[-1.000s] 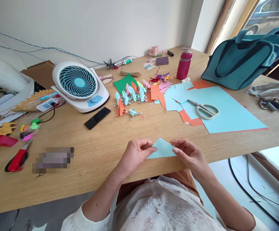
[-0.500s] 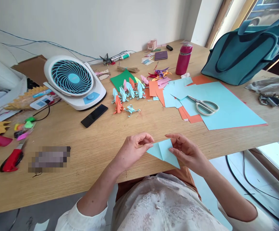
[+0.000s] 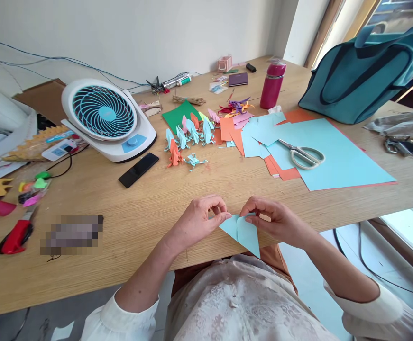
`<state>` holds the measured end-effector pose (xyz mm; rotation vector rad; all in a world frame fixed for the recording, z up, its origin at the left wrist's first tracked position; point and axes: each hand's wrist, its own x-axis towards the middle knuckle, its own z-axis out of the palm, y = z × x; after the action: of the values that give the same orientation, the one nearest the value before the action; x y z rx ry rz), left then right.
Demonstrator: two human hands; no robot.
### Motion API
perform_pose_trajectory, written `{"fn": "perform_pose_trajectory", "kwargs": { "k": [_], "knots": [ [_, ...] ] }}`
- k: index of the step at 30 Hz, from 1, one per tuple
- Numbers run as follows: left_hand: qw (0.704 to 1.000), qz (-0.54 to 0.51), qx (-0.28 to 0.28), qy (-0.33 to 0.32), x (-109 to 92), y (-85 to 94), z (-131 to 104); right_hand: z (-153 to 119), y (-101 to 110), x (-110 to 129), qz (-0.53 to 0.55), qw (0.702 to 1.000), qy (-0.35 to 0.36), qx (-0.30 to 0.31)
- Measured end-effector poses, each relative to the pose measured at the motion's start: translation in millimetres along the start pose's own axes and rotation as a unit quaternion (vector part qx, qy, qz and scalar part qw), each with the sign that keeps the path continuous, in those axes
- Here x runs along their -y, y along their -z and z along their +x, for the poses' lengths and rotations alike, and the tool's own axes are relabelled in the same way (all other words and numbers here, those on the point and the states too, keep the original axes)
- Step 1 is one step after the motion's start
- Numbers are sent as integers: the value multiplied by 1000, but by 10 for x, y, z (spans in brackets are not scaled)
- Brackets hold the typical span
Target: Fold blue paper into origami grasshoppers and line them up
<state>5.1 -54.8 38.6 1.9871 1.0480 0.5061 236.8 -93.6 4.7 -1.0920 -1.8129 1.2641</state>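
Red covers the handle of a tool, which lies left of the phone and nearer us. The fan stands just behind the phone and to its left, its face tilted up. The phone lies flat, its dark screen upward. To the phone's right we see folded figures, most of them pale blue, with an orange one among the front ones; a green sheet lies behind them.

Nearer us than the phone and to its right is our left hand, thumb and fingertips pinched on the upper left edge of the paper. That pale blue paper is likewise right of the phone and nearer us, creased down its middle, one tip pointing towards us. Our right hand pinches its upper right edge between thumb and forefinger.

Farther back than the phone, well to its right, the bottle stands upright. Well right of the phone, the scissors rest on a blue sheet. Beyond those, farthest from the phone, we have the bag and some keys.
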Motion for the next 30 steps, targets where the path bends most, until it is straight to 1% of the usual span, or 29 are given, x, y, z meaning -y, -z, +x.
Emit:
{"fn": "perform_pose_trajectory", "kwargs": {
  "k": [3, 5, 9, 11, 13, 15, 16, 18, 20, 23, 27, 28, 30],
  "knots": [
    [1000, 10, 8, -10, 20, 6, -18, 23, 10, -34, -18, 1000, -3, -5],
    [1000, 14, 3, -18, 23, 14, -28, 31, 17, -45, -20, 1000, -1, -9],
    [999, 34, 10, 3, 43, 27, -34, 52, 45, -24, -26, 999, 23, 2],
    [998, 56, 17, 11, 61, 37, -17, 84, 86, 5, -57, 996, 60, 14],
    [996, 81, 22, 4, 83, 57, 17, 137, 151, 41, -107, 987, 114, 28],
    [994, 97, 40, -9, 104, 86, 69, 210, 227, 79, -140, 976, 153, 68],
    [993, 102, 55, -14, 115, 102, 100, 252, 263, 98, -144, 972, 156, 99],
    [990, 108, 87, -21, 136, 134, 169, 343, 321, 137, -149, 967, 127, 166],
    [987, 115, 111, -26, 162, 158, 245, 436, 353, 174, -161, 962, 94, 202],
    [984, 119, 127, -26, 214, 184, 360, 563, 368, 223, -186, 954, 51, 230],
    [986, 102, 135, -13, 289, 215, 486, 671, 382, 242, -214, 934, -37, 282],
    [986, 96, 132, -11, 303, 218, 509, 681, 387, 234, -221, 931, -44, 289],
    [988, 89, 124, -5, 321, 205, 538, 680, 394, 202, -230, 929, -35, 289]
  ]
}}
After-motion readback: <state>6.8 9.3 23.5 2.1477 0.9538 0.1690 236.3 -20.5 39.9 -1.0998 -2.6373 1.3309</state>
